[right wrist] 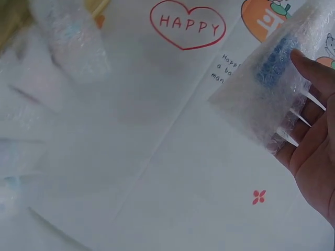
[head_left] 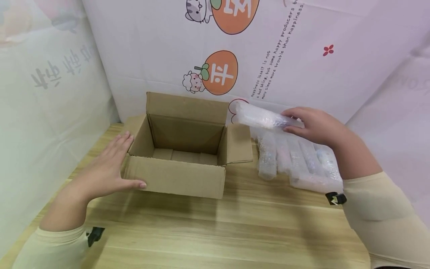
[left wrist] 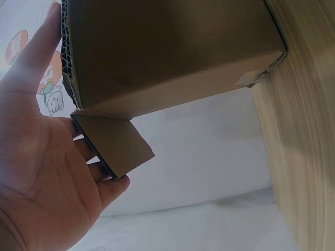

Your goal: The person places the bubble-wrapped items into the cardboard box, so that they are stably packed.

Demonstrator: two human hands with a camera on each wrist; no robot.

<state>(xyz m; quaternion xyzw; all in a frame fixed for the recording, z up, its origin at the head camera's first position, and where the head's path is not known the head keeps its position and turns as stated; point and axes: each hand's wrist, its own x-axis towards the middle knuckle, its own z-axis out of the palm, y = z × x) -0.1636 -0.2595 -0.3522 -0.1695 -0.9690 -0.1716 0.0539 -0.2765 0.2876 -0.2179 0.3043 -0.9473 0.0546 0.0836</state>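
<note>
Bubble wrap (head_left: 255,115) hides most of what is in the packet you hold, and you can only see a blue patch (right wrist: 275,60) through it in the right wrist view. That view also cuts off part of your right hand (head_left: 317,125), and the other wrapped packets (head_left: 299,157) at its left side look blurry. In the head view, your packet covers some of the red heart (head_left: 239,101) on the cloth behind.

Your right arm reaches forward, with the hand up above the wrapped packets on the desk (head_left: 215,231). Your left arm reaches to the left side of the open cardboard box (head_left: 174,175).

Your right fingers pinch one end of the packet, thumb on one side and the rest on the other. It is up in the air, just right of the box. Your left hand (head_left: 104,168) is loose and spread, with its fingers touching the left flap (left wrist: 115,144) and its thumb by the front flap.
</note>
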